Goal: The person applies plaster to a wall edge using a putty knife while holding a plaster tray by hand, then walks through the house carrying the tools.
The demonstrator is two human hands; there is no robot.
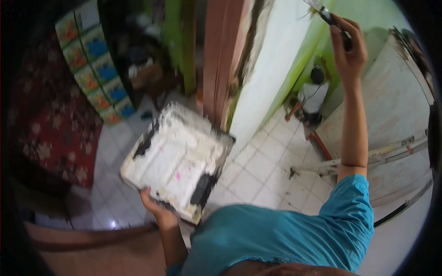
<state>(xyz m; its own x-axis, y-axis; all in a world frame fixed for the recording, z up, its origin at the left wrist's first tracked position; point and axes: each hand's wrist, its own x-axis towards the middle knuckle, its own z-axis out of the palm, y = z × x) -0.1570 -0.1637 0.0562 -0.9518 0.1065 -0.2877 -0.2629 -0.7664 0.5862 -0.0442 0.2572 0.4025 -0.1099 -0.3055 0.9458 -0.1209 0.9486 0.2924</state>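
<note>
My left hand (155, 206) grips the near edge of a paint tray (177, 158), with the fingers hidden beneath it. The tray is black, crusted with white and cream paint, and carries small pink spots. Raised high at the upper right, my right hand (350, 48) is closed round the black handle of a paintbrush (329, 17). The brush's metal part reaches the top rim of the picture, and its tip is partly cut off. It is close to the green and white wall (281, 60); whether it touches I cannot tell.
A brown door frame (221, 60) stands beyond the tray. Another person (314, 96) crouches by the green wall, one arm raised to it. Large pale boards (382, 106) lean at the right above white floor tiles (251, 184). A red floral carpet (55, 129) lies at the left.
</note>
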